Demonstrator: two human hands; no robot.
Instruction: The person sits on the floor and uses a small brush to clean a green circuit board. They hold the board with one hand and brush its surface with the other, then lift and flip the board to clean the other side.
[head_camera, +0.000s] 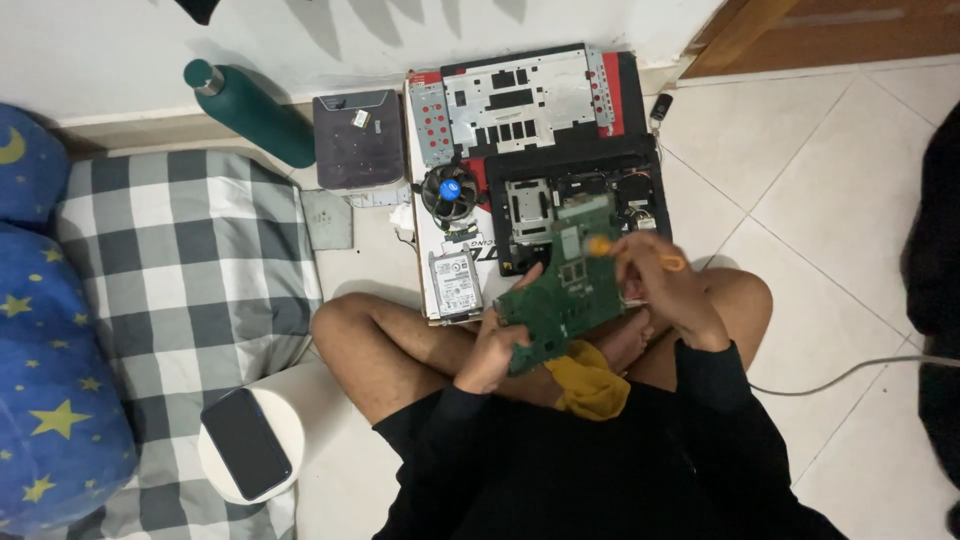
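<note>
The green circuit board sits tilted above the crossed legs, its lower edge gripped by the left hand while the right hand closes around an orange-handled screwdriver at the board's upper edge. Just beyond the board lies the opened laptop chassis; a hard drive rests left of the board, and bare tile floor opens right of it.

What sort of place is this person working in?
Probably a room at home, not a workshop. The person sits on a tiled floor, beside a checked cushion and starry blue bedding. An opened laptop lies by the wall; the left hand holds a green circuit board.
</note>
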